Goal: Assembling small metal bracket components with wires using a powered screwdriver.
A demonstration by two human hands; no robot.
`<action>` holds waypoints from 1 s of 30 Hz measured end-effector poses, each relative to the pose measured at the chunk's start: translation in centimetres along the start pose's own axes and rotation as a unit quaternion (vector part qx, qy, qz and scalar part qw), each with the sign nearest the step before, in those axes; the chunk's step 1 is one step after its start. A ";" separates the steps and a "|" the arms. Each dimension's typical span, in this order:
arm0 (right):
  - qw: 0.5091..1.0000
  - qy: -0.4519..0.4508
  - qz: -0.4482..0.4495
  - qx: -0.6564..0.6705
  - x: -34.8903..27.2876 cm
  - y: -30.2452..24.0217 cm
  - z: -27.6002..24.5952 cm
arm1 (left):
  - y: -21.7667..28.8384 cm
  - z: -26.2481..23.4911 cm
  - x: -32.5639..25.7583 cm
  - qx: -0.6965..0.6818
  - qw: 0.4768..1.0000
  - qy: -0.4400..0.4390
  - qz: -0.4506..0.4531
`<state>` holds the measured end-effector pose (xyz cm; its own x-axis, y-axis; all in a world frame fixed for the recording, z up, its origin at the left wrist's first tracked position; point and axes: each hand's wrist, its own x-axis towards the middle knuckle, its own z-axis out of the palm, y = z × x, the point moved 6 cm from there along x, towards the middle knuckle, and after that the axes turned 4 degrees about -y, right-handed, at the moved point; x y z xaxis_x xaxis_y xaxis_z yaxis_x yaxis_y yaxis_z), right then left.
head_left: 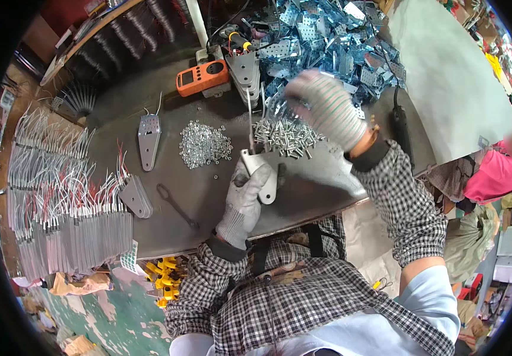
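My left hand [241, 204], in a pale knitted glove, is closed around a grey tapered metal piece [261, 172] with holes at its ends. A white wire [250, 121] runs up from its top end. My right hand [327, 110], gloved in striped knit, is raised over the near edge of a heap of blue-filmed perforated metal plates [321, 38]. Motion smears its fingers, so whether they hold anything does not show. Just below and left of it lies a pile of silvery screws [291, 139]. Small nuts [202, 145] form another pile left of the held piece.
An orange meter [202, 78] stands beside stacked grey tapered pieces [244, 71] at the back. Flat grey strips with wires [78, 243] crowd the left side. A wrench [177, 206] lies near the table's front edge. A person in pink [499, 175] is at the far right.
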<state>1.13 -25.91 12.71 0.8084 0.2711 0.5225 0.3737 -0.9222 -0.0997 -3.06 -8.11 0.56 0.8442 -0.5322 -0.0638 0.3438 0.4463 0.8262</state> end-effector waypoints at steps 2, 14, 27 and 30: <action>0.993 -0.043 -0.031 0.108 -0.9 -4.0 0.5 | 0.2 0.8 -0.3 -0.028 0.999 0.020 -0.007; 0.955 -0.257 -0.099 -0.109 -11.3 -0.2 6.2 | 1.0 -2.2 -3.3 -0.023 0.993 0.101 -0.062; 0.836 -0.011 0.271 0.477 -7.8 -5.6 4.7 | 0.0 -2.8 -3.0 0.040 0.983 0.181 -0.019; 0.877 0.002 0.257 0.407 -8.1 -5.9 5.4 | 0.2 -2.7 -3.1 0.093 0.980 0.175 -0.024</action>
<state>-5.16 -21.21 4.46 0.9639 -0.1260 0.2344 0.1622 -0.4200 -0.8929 -4.50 -4.44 -0.55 0.9295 -0.2550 -0.2664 0.3331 0.2706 0.9032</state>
